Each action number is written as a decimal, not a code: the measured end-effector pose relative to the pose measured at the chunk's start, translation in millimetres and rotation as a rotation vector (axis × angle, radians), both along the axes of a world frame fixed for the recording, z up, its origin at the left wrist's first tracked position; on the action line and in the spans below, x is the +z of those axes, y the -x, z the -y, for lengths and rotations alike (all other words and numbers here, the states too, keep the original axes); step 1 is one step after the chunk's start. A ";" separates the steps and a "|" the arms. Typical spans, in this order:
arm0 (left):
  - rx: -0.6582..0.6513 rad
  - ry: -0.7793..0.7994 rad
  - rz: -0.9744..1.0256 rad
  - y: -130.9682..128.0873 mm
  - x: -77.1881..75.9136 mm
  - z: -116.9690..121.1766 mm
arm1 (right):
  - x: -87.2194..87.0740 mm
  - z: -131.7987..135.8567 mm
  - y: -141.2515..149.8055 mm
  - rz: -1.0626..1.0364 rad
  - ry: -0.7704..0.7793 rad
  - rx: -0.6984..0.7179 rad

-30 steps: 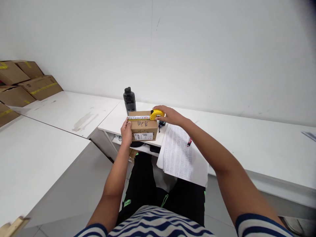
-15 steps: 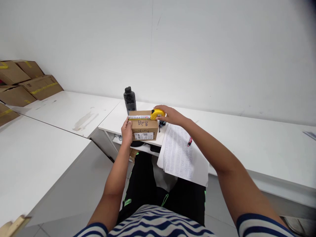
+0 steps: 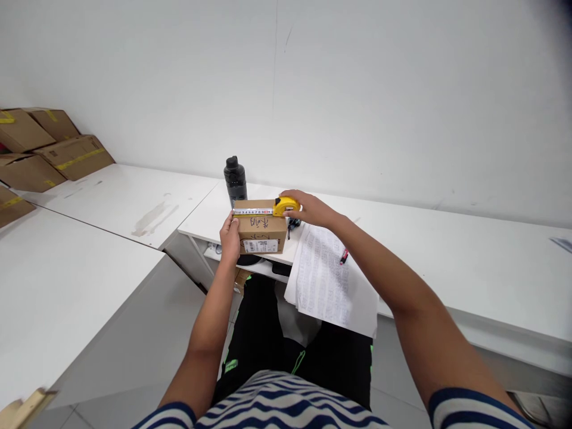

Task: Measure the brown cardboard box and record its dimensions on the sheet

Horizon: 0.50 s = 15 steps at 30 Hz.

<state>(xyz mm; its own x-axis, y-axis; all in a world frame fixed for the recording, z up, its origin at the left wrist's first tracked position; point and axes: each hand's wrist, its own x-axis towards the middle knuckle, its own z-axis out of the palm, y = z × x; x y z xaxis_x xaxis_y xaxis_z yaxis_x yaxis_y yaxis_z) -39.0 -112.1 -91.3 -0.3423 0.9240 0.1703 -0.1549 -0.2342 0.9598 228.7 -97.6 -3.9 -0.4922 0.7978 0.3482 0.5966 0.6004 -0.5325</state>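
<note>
A small cardboard box (image 3: 261,233) with handwriting and a white label stands on the white table (image 3: 447,262) in front of me. My right hand (image 3: 308,208) grips a yellow tape measure (image 3: 284,206) at the box's top right corner. Its tape (image 3: 252,211) lies stretched along the box's top front edge. My left hand (image 3: 229,238) is closed against the box's left side, its thumb pinning the tape's end at the top left corner.
A black bottle (image 3: 235,181) stands just behind the box. A printed sheet (image 3: 324,280) hangs over the table's near edge, with a red pen (image 3: 343,257) on it. Cardboard boxes (image 3: 40,149) are stacked at the far left on adjoining white tables (image 3: 67,262).
Nothing has moved beyond a slight shift of the view; both hands keep the tape stretched across the box.
</note>
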 end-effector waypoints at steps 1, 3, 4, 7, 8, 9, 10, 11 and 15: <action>-0.002 -0.001 -0.003 -0.1 0.0 0.2 | -0.3 -0.1 -0.1 -0.002 -0.002 0.000; -0.008 -0.002 -0.009 -0.5 0.8 1.0 | -0.5 -0.2 -0.2 -0.005 -0.005 0.000; -0.010 -0.001 -0.011 -0.8 1.5 1.6 | -0.6 -0.1 -0.2 -0.007 -0.006 0.000; -0.008 0.002 -0.005 -2.2 4.7 3.9 | -0.7 0.1 -0.1 -0.009 -0.014 0.001; -0.006 0.002 -0.001 -2.6 5.8 4.6 | -0.8 0.1 -0.2 -0.007 -0.018 0.001; -0.005 0.003 0.004 -3.0 6.9 5.3 | -1.0 0.0 -0.3 -0.004 -0.020 0.001; -0.006 0.007 0.010 -3.3 7.7 5.8 | -1.2 -0.2 -0.4 0.001 -0.022 0.001; -0.007 0.012 0.015 -3.5 8.4 6.3 | -1.5 -0.5 -0.6 0.005 -0.023 0.000; -0.004 0.018 0.030 -3.8 8.6 6.3 | -3.1 -2.1 -1.5 0.008 -0.020 -0.003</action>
<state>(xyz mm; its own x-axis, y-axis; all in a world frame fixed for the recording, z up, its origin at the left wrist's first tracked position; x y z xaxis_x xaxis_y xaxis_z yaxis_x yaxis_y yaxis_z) -35.1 -118.4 -82.7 -0.3428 0.9284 0.1431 -0.1844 -0.2159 0.9588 230.2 -95.5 -7.0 -0.4925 0.7922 0.3605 0.6024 0.6092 -0.5157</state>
